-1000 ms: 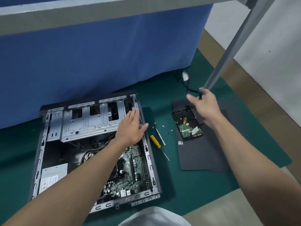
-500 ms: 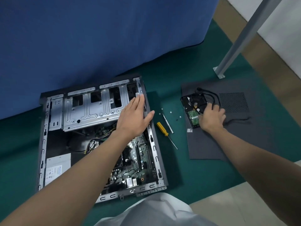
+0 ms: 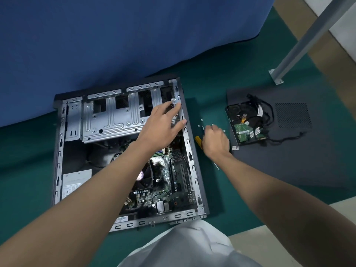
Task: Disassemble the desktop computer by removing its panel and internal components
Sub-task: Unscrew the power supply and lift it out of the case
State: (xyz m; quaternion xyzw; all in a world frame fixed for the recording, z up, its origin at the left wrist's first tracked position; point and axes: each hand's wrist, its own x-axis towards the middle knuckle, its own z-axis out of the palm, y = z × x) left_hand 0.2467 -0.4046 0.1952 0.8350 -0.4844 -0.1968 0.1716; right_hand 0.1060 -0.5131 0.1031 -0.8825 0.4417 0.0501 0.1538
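Since the earlier frame the right hand [image 3: 216,140] has left the hard drive [image 3: 242,124] and come across to the yellow-handled screwdriver [image 3: 198,141], which lies on the green mat [image 3: 221,199] between the computer case [image 3: 57,151] and the side panel [image 3: 289,160]. Its fingers curl down over the tool, but motion blur hides whether they grip it. The left hand [image 3: 163,124] stays flat with fingers straight and spread, resting on the case's right rail near its 1 o'clock corner and holding nothing.

The case lies open on the mat, with its drive cage [image 3: 111,120] at 12 o'clock and the motherboard [image 3: 173,182] toward 5 o'clock. The panel lies at 3 o'clock of the case. The hard drive sits on the panel's 10 o'clock corner, with black cables [image 3: 269,112] lying across it. Loose screws [image 3: 201,120] dot the mat at 12 o'clock of the right hand.
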